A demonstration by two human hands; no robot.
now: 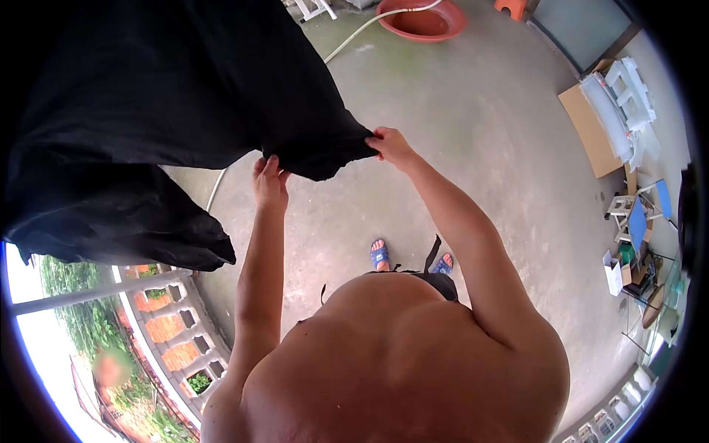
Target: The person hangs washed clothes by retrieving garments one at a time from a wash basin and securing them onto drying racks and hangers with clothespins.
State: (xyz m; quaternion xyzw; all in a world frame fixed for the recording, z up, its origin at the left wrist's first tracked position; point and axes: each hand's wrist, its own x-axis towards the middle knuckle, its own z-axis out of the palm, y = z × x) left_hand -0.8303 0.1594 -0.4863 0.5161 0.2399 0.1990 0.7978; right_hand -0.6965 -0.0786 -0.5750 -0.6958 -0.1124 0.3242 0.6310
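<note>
Both the left hand (272,184) and right hand (391,148) pinch the edge of a black cloth (221,88), whose bulk spreads left of them.

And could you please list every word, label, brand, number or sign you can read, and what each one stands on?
There is no readable text.
Black cloth: no lettering visible.
Blue slippers: any marks on the straps are too small to read.
White box: too small to tell whether anything is printed.
</note>
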